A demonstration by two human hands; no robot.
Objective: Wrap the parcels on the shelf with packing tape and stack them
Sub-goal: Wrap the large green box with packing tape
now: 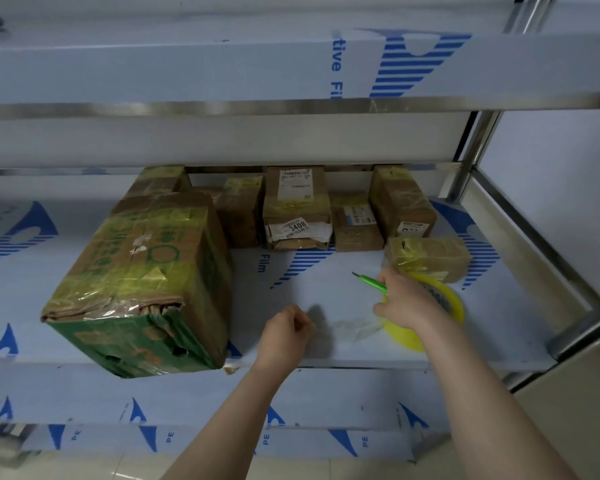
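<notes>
The yellow packing tape roll (407, 337) stands on the shelf (274, 296) at the near right, under the right hand (406, 301), which grips it together with a green cutter (369, 281). A clear strip of tape (355, 328) trails left toward the left hand (288, 329), whose fingers are curled; whether it pinches the strip I cannot tell. A small wrapped parcel (430, 258) lies just beyond the roll, and a big green box (142, 282) sits well to the left.

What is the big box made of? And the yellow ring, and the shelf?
The big box looks like brown cardboard, creased, wrapped in shiny yellowish tape. The yellow ring seems a plastic tape roll, smooth and glossy. The shelf is probably metal under printed film; its post gleams like steel.
</notes>
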